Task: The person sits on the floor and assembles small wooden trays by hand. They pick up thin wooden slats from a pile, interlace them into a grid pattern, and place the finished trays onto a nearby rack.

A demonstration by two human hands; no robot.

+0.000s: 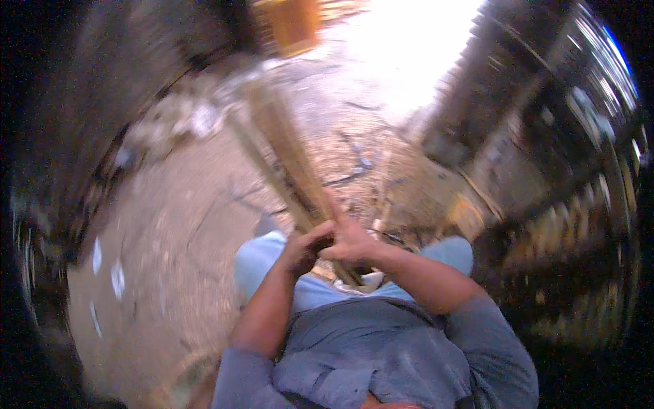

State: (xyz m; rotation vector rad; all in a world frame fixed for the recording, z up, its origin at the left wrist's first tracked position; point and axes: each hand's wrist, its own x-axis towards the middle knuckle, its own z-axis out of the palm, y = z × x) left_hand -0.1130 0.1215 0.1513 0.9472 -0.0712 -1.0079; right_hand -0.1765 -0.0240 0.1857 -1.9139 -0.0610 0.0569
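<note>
My left hand (308, 249) and my right hand (349, 240) meet in front of my lap, both closed around the lower part of some long wooden slats (285, 140). At least two pale brown slats lie side by side, slanting up and away to the left. A narrower slat (262, 162) runs along the left edge of the wider one. Their lower ends come down between my thighs. Motion blur hides the far ends and the exact grip of the fingers.
Wood shavings (402, 153) litter the floor ahead, with a dark cord or strap (347, 178) among them. Pale rubble or bags (178, 119) lie along the left wall. An orange-brown box-like object (293, 26) stands at the far end. Dark stacked material (565, 252) fills the right side.
</note>
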